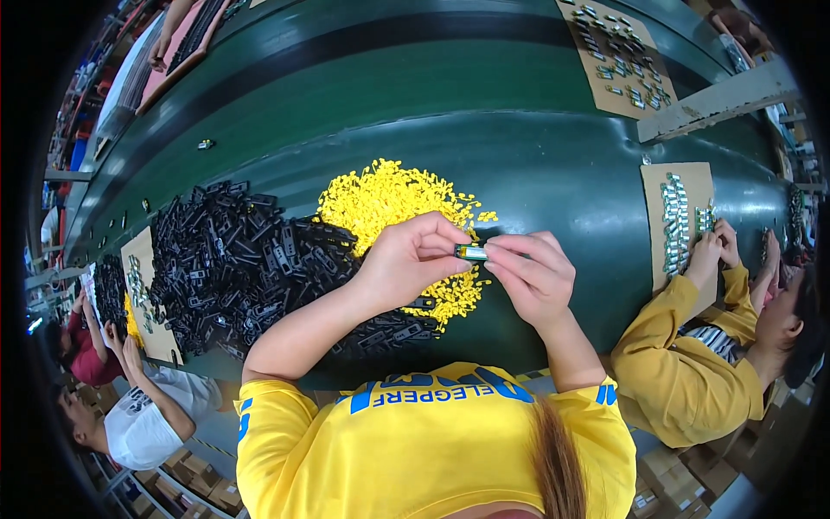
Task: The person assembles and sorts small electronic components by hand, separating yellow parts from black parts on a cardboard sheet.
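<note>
Between the fingertips of both hands, over the green work surface, is a small green-and-silver cylindrical part [471, 253] with a dark edge. My left hand [411, 259] pinches its left end with thumb and fingers. At the other end, my right hand [536, 272] grips it the same way; the fingertips hide both ends. Behind and below the hands spreads a heap of small yellow plastic pieces [385, 199]. To the left, partly under my left forearm, lies a large pile of black plastic housings [233, 268].
A cardboard sheet [702, 186] with rows of green-and-silver parts lies right, where a co-worker in a mustard sleeve [657, 320] handles some. Another loaded cardboard sheet [605, 91] sits far right, near a metal bar [718, 99]. Co-workers also sit left, beside a cardboard piece [160, 342].
</note>
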Action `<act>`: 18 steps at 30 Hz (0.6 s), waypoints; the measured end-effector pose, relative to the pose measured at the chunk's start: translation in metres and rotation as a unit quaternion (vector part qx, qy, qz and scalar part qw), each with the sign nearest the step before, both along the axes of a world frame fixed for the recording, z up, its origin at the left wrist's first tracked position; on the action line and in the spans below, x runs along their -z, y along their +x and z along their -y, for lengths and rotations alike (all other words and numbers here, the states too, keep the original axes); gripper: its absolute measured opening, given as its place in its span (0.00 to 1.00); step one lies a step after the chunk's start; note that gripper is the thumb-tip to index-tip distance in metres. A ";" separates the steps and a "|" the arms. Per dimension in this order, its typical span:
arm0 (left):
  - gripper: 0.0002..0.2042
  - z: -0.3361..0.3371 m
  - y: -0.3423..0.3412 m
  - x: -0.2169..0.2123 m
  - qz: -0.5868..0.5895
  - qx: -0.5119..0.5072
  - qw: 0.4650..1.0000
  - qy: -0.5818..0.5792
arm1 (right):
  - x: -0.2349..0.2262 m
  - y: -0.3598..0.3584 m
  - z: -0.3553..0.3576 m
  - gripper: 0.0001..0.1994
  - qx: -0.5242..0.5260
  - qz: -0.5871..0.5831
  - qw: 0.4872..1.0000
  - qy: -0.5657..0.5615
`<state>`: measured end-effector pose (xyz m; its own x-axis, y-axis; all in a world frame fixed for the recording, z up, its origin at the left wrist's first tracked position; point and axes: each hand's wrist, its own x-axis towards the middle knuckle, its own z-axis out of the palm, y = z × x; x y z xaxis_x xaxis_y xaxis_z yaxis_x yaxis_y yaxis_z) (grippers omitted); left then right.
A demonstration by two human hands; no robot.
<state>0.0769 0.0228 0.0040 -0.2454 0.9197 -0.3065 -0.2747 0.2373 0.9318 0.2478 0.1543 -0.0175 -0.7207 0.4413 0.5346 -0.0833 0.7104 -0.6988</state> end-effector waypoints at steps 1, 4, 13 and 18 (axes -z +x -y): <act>0.12 0.000 0.000 0.001 0.008 -0.008 1.000 0.008 | 0.001 -0.002 0.000 0.12 0.000 -0.008 1.000 -0.001; 0.12 0.000 0.002 0.005 0.025 -0.021 0.999 0.025 | 0.005 -0.006 0.003 0.13 0.002 -0.024 1.000 -0.005; 0.12 0.006 0.003 0.011 -0.082 -0.048 0.994 0.049 | 0.005 -0.007 0.000 0.12 -0.061 0.047 0.947 -0.311; 0.10 0.009 0.002 0.006 -0.402 0.015 0.909 0.112 | -0.018 -0.013 -0.018 0.11 -0.101 0.199 0.960 -0.168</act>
